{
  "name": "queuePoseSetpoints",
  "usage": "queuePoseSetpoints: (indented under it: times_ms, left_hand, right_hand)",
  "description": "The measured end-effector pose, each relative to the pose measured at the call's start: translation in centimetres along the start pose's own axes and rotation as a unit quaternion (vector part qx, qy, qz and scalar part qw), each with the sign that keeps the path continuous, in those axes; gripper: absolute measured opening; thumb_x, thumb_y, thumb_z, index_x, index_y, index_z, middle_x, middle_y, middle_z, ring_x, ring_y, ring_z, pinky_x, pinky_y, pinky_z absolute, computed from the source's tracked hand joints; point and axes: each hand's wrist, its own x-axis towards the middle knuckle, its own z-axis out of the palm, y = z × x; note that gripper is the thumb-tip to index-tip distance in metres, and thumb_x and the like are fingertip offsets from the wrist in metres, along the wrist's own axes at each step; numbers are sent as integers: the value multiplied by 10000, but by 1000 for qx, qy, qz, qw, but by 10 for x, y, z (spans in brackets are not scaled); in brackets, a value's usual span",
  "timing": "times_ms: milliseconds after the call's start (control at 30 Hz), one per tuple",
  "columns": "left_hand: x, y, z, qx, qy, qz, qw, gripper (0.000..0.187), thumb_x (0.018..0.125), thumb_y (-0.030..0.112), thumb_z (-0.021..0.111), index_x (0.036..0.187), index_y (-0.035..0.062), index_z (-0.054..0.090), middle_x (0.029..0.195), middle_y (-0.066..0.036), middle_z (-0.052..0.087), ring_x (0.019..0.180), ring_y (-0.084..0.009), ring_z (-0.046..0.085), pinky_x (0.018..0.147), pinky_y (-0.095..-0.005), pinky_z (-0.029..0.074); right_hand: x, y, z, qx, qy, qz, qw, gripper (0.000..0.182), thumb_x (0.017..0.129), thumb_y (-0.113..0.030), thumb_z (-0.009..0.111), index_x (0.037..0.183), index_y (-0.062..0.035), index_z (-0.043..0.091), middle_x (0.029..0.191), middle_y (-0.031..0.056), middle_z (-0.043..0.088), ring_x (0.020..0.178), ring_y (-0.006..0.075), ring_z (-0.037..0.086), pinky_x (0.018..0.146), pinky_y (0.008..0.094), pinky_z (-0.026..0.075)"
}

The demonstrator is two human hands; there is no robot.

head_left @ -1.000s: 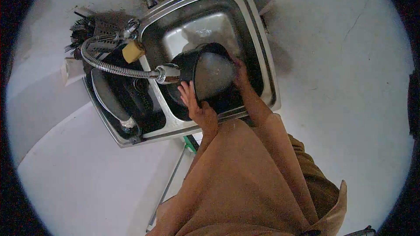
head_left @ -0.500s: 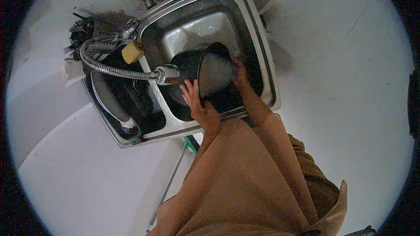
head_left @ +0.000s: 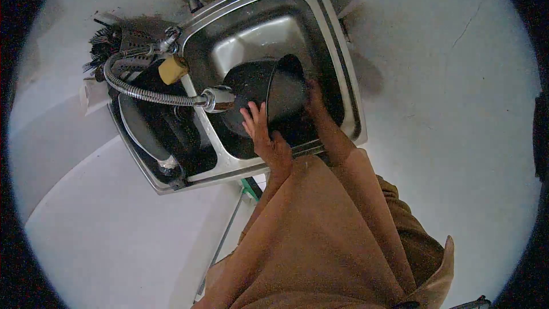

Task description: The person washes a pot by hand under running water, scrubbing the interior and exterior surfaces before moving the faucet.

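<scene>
Splaying left fingers (head_left: 254,113) against a dark, round-walled pot (head_left: 251,83).

Head-high over the sink (head_left: 213,137)

Looks forward and steeply down from the wearer's head, past the garment (head_left: 309,223) at lower middle. Sits far enough back to take in the whole sink, aslant, with the pot (head_left: 251,77) just above mid-frame. Spreads wide, to dark rounded borders at both sides.
</scene>
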Motion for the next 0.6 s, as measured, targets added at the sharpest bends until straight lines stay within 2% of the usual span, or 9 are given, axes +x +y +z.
queuePoseSetpoints:
  times_ms: [67, 100, 167, 200, 267, 500, 567, 600]
  left_hand:
    - [-1, 0, 1, -5, 3, 10, 1000, 692, 602, -61, 389, 1280, 41, 489, 1432, -153, 341, 1370, -378, 173, 1095, -556, 66]
    - [-1, 0, 1, -5, 3, 10, 1000, 692, 602, -61, 389, 1280, 41, 489, 1432, -153, 341, 1370, -378, 173, 1095, -556, 66]
    - [-1, 2, 1, 7, -2, 11, 1000, 704, 594, -79, 380, 1278, 43, 490, 1433, -150, 341, 1371, -375, 174, 1098, -551, 69]
    - [-1, 2, 1, 7, -2, 11, 1000, 704, 594, -79, 380, 1278, 43, 490, 1433, -150, 341, 1371, -375, 174, 1098, -551, 69]
    - [-1, 5, 2, 13, -6, 3, 1000, 707, 593, -90, 377, 1277, 44, 491, 1431, -149, 344, 1372, -372, 170, 1101, -546, 71]
    - [-2, 8, 2, 15, -11, 4, 1000, 711, 593, -94, 382, 1282, 49, 487, 1427, -152, 347, 1372, -373, 171, 1096, -556, 76]
    - [-3, 6, 3, 23, -14, 13, 1000, 722, 583, -106, 379, 1281, 48, 486, 1428, -152, 345, 1374, -371, 165, 1095, -558, 76]
    - [-3, 8, 3, 23, -13, 13, 1000, 722, 583, -106, 379, 1281, 48, 486, 1428, -152, 345, 1374, -371, 165, 1095, -558, 76]
  right_hand:
    - [25, 10, -23, 59, -46, 78, 994, 559, 837, -417, 508, 1265, -61, 459, 1298, 165, 443, 1192, 368, 392, 1007, 517, 298]
    - [10, 2, -9, 59, -46, 77, 994, 559, 837, -417, 508, 1265, -61, 459, 1298, 165, 443, 1192, 368, 392, 1007, 517, 298]
    - [-33, -21, 31, -16, 84, 98, 992, 556, 824, -397, 538, 1256, -54, 464, 1283, 158, 460, 1157, 361, 424, 1005, 516, 303]
    - [-19, -12, 18, -16, 84, 98, 992, 556, 824, -397, 538, 1256, -54, 464, 1283, 158, 460, 1157, 361, 424, 1005, 516, 303]
    - [28, 14, -23, 21, -24, -3, 999, 544, 807, -380, 564, 1234, -51, 489, 1255, 146, 487, 1127, 345, 450, 999, 502, 316]
    - [30, 15, -21, 64, -71, 15, 995, 483, 814, -364, 561, 1186, -56, 534, 1208, 136, 521, 1105, 323, 471, 990, 476, 340]
    - [16, 2, -4, 38, 47, 85, 995, 469, 841, -375, 532, 1183, -54, 535, 1206, 139, 523, 1097, 319, 476, 989, 476, 343]
    - [18, 6, -7, 38, 47, 85, 995, 469, 841, -375, 532, 1183, -54, 535, 1206, 139, 523, 1097, 319, 476, 989, 476, 343]
